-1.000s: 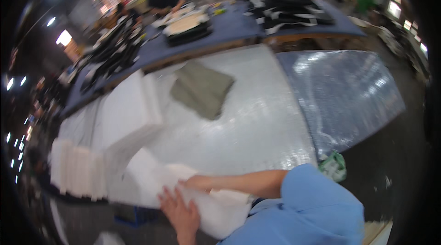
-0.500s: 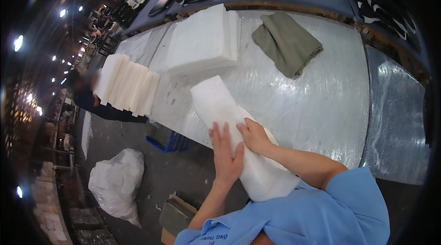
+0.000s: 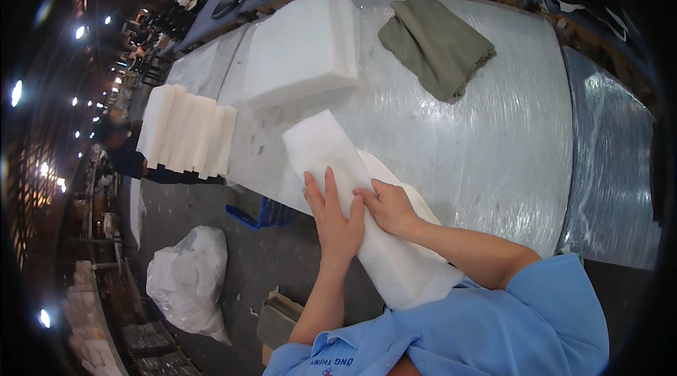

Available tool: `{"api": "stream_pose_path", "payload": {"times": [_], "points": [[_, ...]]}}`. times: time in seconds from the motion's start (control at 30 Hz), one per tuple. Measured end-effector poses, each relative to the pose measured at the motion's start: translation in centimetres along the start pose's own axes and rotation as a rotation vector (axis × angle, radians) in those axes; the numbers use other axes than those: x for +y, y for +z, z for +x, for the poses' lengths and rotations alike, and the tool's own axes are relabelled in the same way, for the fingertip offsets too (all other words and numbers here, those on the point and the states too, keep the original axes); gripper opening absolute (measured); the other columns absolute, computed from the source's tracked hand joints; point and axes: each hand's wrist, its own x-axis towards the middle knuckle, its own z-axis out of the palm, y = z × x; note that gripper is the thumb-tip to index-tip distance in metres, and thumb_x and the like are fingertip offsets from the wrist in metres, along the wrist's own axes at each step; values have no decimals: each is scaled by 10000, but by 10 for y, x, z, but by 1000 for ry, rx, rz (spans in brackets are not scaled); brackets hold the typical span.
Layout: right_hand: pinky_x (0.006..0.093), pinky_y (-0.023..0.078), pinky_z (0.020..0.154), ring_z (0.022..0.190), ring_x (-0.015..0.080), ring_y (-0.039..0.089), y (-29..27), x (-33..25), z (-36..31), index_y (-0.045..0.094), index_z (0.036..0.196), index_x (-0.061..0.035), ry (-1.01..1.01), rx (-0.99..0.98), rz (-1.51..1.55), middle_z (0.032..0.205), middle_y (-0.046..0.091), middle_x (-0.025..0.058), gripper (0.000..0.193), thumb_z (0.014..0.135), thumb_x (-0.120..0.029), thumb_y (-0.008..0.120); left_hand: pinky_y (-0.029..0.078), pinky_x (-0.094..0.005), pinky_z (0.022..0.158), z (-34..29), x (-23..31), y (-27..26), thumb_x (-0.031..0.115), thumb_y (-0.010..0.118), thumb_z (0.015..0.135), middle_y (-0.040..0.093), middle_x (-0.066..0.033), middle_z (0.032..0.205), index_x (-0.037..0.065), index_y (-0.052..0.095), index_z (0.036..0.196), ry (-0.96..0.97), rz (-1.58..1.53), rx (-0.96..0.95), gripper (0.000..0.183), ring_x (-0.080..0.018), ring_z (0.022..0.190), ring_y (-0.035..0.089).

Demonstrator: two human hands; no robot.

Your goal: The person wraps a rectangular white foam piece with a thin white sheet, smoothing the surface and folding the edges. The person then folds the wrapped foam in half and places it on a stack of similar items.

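A long folded piece of white padding [image 3: 405,270] lies slantwise over the table's near edge, its close end resting against my blue shirt. My left hand [image 3: 334,217] lies on its left side with the fingers stretched out and apart. Against the right side, my right hand [image 3: 389,210] grips the padding's edge, thumb on top; some of its fingers are hidden. A second pale layer [image 3: 384,168] shows under the fold, beside the right hand. The two hands nearly touch at the thumbs.
On the plastic-covered table [image 3: 508,143] stand a thick stack of white padding [image 3: 300,48] and a folded olive cloth [image 3: 441,48]. A person in dark clothing [image 3: 127,157] is beside a pile of cream padding strips [image 3: 189,129]. A white plastic bag [image 3: 187,281] and blue crate [image 3: 261,215] sit below.
My left hand has slid a little toward the padding's far end, closer to my right thumb. More of the pale lower layer shows at the right. The whole view has shifted slightly.
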Motion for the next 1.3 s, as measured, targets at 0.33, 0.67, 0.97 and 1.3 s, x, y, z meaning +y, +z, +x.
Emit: {"api": "stream_pose_path", "payload": {"times": [0.33,0.67,0.97,1.3], "points": [[498,484,652,671,451,609,6,20,9,603,792,-9,8,-37,-8,710,638,236,479,1018,-431,611,152,-586,1242,-11,-4,7,122,675,891,52,-290,1692,82,344,1608,-19,127,8,790,-533,1547,64],[498,544,790,871,404,697,-7,125,36,729,907,-78,-51,226,-315,887,721,224,395,1015,-427,580,146,-628,1235,-3,1,17,110,650,863,3,-320,1681,66,296,1617,-2,80,-19,834,-615,1512,16],[499,500,911,1076,449,645,-73,251,-58,684,1094,14,348,255,-430,1124,685,281,391,997,-350,581,134,-606,1246,-14,-8,12,123,646,847,27,-336,1675,48,281,1617,-25,12,59,856,-615,1512,27],[415,499,978,1184,357,641,-9,11,112,632,1321,8,373,-118,446,1265,684,227,566,1028,-468,541,164,-580,1245,-7,6,15,150,640,864,56,-326,1679,42,327,1607,-30,107,30,813,-557,1536,73]]}}
